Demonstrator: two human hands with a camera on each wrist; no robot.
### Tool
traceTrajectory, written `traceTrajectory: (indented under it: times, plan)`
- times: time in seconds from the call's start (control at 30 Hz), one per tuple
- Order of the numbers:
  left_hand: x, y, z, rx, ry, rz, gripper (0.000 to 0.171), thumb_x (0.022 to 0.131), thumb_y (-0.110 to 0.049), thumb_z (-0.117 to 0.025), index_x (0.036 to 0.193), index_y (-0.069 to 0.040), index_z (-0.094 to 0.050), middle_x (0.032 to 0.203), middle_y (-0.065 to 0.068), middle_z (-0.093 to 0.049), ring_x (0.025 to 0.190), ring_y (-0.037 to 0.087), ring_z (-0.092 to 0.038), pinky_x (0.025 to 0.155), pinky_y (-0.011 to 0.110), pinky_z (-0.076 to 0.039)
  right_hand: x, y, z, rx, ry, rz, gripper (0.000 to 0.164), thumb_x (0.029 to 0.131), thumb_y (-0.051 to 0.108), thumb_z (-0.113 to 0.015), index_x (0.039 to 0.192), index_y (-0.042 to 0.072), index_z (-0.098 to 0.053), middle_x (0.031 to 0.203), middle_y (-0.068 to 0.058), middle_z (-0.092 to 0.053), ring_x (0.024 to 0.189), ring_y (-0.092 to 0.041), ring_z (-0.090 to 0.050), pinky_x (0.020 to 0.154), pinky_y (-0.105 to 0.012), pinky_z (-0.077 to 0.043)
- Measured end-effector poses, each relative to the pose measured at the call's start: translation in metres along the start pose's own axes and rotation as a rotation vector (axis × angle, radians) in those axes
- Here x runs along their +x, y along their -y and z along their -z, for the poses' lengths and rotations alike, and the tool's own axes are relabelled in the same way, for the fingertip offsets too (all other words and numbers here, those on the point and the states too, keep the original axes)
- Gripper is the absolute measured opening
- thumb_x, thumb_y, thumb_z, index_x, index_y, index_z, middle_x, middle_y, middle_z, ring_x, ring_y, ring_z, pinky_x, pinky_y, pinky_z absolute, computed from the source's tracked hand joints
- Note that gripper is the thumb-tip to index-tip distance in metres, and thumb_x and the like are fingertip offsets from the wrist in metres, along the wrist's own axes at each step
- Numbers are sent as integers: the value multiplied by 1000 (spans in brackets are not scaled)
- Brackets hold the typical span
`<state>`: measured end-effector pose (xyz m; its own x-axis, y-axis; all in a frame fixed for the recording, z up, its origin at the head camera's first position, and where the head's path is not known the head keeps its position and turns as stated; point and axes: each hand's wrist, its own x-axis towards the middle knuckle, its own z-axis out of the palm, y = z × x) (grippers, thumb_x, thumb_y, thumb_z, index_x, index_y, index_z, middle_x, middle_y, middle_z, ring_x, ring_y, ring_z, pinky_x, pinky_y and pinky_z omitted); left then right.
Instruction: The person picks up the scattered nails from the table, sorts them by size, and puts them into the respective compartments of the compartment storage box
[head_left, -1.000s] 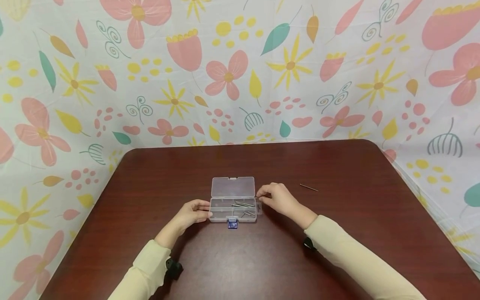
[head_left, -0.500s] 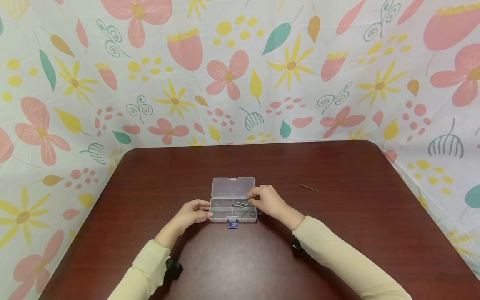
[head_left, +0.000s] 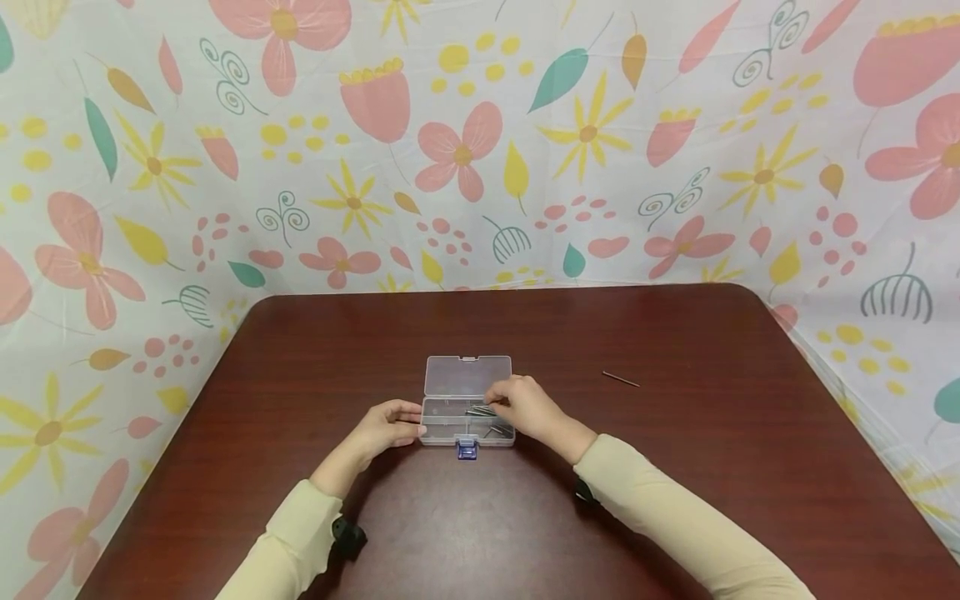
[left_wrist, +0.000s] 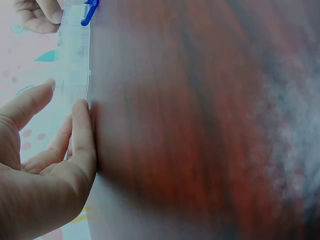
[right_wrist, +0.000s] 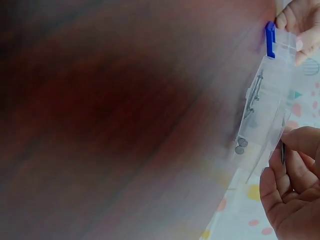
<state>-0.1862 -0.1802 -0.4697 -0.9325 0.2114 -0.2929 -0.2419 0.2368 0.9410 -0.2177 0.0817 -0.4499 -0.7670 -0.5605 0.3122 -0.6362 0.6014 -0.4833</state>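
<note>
A clear plastic compartment box (head_left: 444,426) with its lid (head_left: 468,377) raised lies on the table, blue latch (head_left: 467,451) toward me. My left hand (head_left: 386,427) holds its left end between thumb and fingers. Over the right end of the back compartment, my right hand (head_left: 527,407) pinches a thin metal nail (right_wrist: 283,153); the fingers hide part of it. Long nails (head_left: 478,411) lie in that compartment. Shorter nails (right_wrist: 251,107) lie in the front right compartment, partly behind the hand in the head view.
One loose nail (head_left: 621,379) lies on the dark brown table (head_left: 660,467), to the right of the box. A flower-patterned cloth (head_left: 457,217) hangs behind the table and along both sides.
My right hand has moved left, from beside the box's right end to over its back compartment, with the nail in its fingers. The left hand has stayed at the box's left end.
</note>
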Motion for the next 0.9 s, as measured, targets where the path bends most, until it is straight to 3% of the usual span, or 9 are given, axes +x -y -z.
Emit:
traceTrajectory:
  times: [0.4,0.9]
  plan:
    - [0,0,0,2,-2,-1,44,83,-1,-67,121,13,-51,116,28,-59,89,14,-62,79,31,-55,-1,-2,5,30,33,-24,8,82,3,-70,90,4,-73,88,-5,-72,82,-20,-63,71,-28,-54]
    - [0,-1,-1,9,-8,3,44,84,-2,-68,122,13,-51,117,28,-59,89,12,-62,79,31,-55,-19,-16,37,-222,-20,18,15,80,12,-75,94,9,-72,91,-3,-69,85,-22,-60,74,-37,-53]
